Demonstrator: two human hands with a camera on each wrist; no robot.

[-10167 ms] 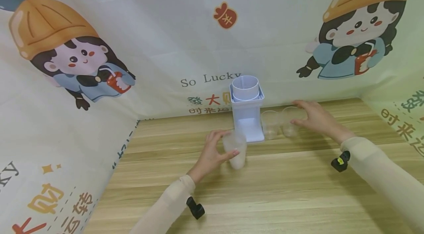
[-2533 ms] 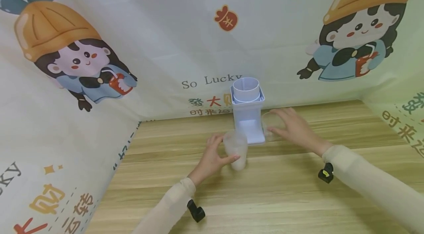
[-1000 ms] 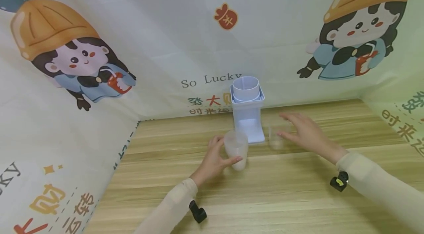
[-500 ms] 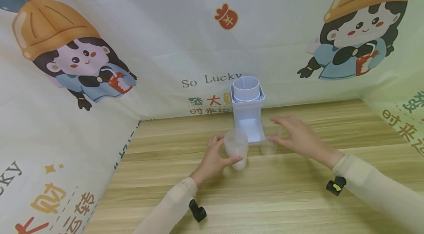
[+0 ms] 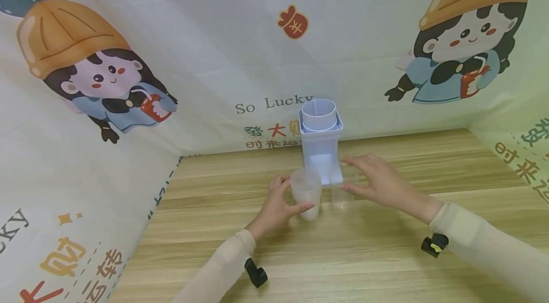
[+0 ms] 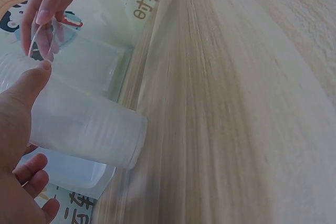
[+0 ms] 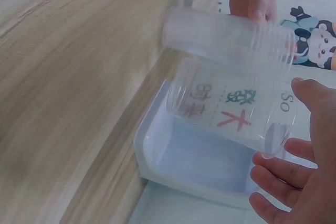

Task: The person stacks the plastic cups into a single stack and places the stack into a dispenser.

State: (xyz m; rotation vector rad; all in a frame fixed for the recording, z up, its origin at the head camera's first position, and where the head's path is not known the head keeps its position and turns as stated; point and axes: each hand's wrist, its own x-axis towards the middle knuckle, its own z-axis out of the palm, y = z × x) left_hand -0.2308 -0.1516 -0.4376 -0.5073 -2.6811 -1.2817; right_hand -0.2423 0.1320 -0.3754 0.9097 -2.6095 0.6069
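My left hand [image 5: 274,207] grips a stack of nested clear plastic cups [image 5: 307,198], cloudy where the walls overlap. The stack stands upright on the table, mouth up. Just right of it, my right hand [image 5: 383,184] holds a single clear plastic cup [image 5: 342,197] near its rim, with thumb and fingers on either side. In the right wrist view the single cup [image 7: 231,106] lies alongside the stack [image 7: 226,35], partly overlapping it. Behind both is a pale blue-white plastic holder [image 5: 320,146] with a round tube on top and a flat base.
The wood-grain table [image 5: 240,265] runs up to a printed cloth backdrop [image 5: 214,55] at the back and sides. The holder stands close to the back cloth. A small black camera is strapped to each sleeve.
Of the two cups that stood right of the holder, neither is there now. My right hand has brought one leftward and nearer, up beside the stack. My left hand has hardly moved.
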